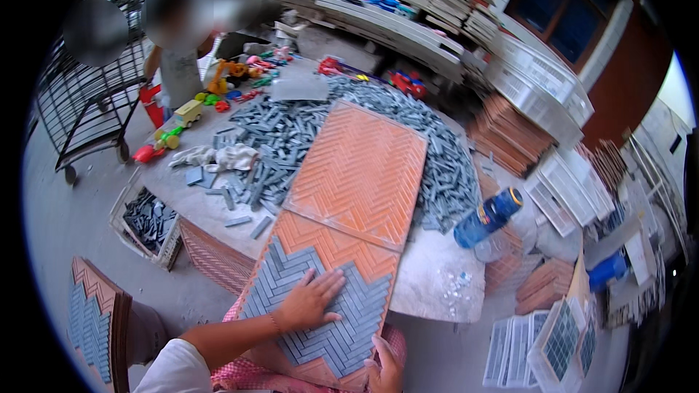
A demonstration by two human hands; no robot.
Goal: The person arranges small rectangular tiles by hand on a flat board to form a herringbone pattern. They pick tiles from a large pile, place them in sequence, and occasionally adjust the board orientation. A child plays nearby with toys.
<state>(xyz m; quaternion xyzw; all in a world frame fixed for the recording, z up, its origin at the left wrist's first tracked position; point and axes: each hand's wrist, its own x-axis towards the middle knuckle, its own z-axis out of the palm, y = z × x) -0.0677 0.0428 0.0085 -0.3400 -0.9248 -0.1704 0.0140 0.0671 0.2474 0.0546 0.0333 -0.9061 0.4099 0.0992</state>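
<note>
Resting left grip [309, 307] flat and outstretched, clasping nothing, on grey tiles [287, 268] set in orange tray [309, 236] toward six o'clock. Curling right grip [387, 371] partway at tray's edge, nearer half past five; cannot tell whether clamped on it. Showing loose tiles [284, 135] on desk [437, 280] from ten to three, blue bottle [484, 220] between three and four.

A grey floor [65, 225] spreads around the pale worktable [437, 295]. Beyond the table's far right side rises a red wall [622, 87] with a dark-paned window [553, 0] in a white surround, and bright light [681, 94] shows farther right. A wheeled wire cart [76, 102] stands left of the table; a long ledge [378, 23] runs behind it.
</note>
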